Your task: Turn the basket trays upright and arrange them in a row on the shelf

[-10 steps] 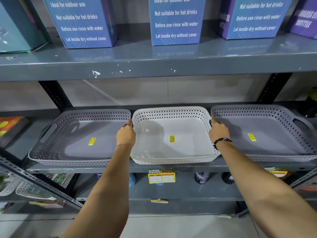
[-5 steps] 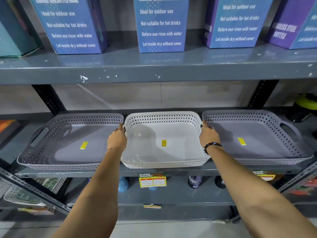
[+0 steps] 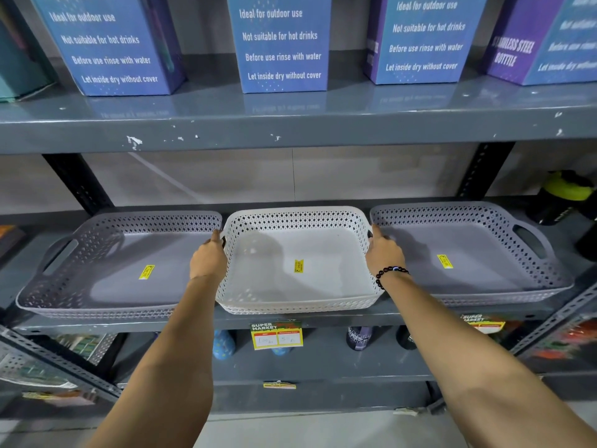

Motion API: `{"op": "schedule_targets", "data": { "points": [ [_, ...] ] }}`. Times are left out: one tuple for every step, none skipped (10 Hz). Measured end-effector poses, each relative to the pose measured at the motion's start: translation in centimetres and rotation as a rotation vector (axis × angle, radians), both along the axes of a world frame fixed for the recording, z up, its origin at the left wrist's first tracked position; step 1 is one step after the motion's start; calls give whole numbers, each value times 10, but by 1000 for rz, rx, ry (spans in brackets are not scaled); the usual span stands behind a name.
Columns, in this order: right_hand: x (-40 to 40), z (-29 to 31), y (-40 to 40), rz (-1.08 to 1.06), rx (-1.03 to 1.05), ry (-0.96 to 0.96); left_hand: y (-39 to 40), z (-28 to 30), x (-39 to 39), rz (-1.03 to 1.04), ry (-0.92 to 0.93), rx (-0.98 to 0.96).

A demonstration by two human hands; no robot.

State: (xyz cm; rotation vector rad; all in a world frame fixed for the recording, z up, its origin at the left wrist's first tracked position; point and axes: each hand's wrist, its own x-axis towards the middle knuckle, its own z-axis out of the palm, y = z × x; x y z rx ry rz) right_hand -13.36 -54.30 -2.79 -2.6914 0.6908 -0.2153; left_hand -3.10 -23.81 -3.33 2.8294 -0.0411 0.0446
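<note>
Between the earlier frames and now your two hands have stayed on the white perforated plastic basket tray (image 3: 298, 263) at the centre of the frame, and the tray has kept its place on the grey metal shelf (image 3: 290, 316); only your viewpoint has drifted a little. Your left hand (image 3: 208, 258) grips the tray's left rim with its fingers (image 3: 215, 237) curled over the edge, and your right hand (image 3: 382, 253) does the same on the right rim, a dark bead bracelet (image 3: 389, 274) at that wrist. That steadiness suggests you are only squaring the tray up: it sits upright, open side up, between the grey perforated basket tray on the left (image 3: 119, 266) and the grey perforated basket tray on the right (image 3: 468, 253), both upright too, so the row looks all but finished. The white tray's rim touches or nearly touches each neighbour, which leaves your knuckles little room, and its front edge hangs slightly over the shelf lip. Blue printed cartons (image 3: 281, 43) stand on the shelf above, well clear. At the right edge of the frame a dark bottle with a yellow-green lid (image 3: 562, 195) stands just beside the right tray's handle, so pushing the row that way would likely bump it.
</note>
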Motion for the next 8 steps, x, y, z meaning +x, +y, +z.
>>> {"op": "schedule_targets", "data": {
  "points": [
    [1, 0, -1, -5, 11, 17, 1, -1, 0, -8, -9, 0],
    [1, 1, 0, -11, 14, 27, 1, -1, 0, -11, -15, -5],
    [1, 0, 0, -6, 5, 26, 1, -2, 2, -13, -14, 6],
    [2, -1, -1, -12, 3, 24, 1, -2, 4, -11, -15, -2],
    [4, -2, -2, -17, -2, 29, 2, -1, 3, -18, -2, -29],
    [2, 1, 1, -17, -22, 52, 2, 5, -2, -11, 15, -55],
    [-3, 5, 10, -3, -127, 38, 0, 12, -16, -17, -15, -101],
    [-6, 4, 16, 24, -200, 5, 2, 13, -22, -85, -71, -93]
  ]
}}
